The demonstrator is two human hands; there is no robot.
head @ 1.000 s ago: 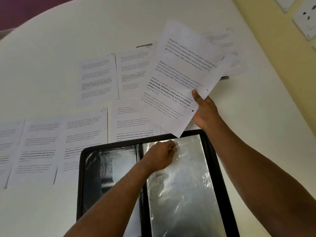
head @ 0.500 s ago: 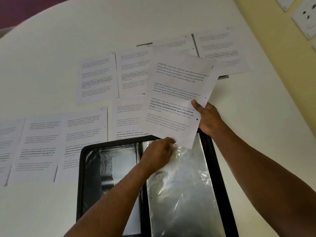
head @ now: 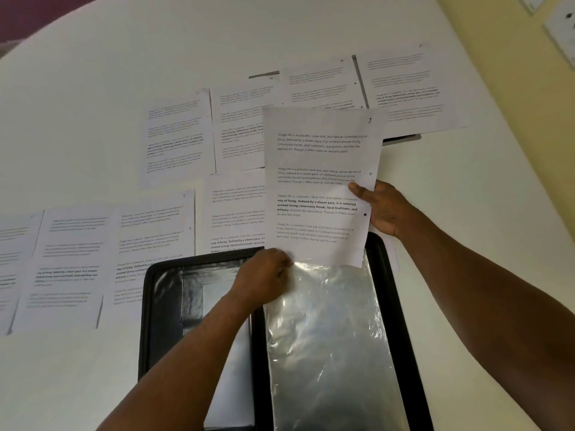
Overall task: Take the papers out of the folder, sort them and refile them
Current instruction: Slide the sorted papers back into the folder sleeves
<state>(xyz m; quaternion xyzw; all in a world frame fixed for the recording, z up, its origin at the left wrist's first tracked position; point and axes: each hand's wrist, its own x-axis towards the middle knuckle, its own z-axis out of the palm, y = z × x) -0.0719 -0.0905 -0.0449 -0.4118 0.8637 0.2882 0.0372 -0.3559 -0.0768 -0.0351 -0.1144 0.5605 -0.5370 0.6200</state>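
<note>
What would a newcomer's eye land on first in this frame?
First, the printed sheet at centre, gripped on its edge by the right hand, its bottom edge at the mouth of the clear plastic sleeve. The left hand pinches that sleeve's top inside the open black folder. Behind, loose pages lie in rows across the white table.

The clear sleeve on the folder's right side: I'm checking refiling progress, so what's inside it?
The plastic sleeve looks empty; glare hides detail. The held sheet is at its mouth, lower edge hidden, so entry is unclear.
</note>
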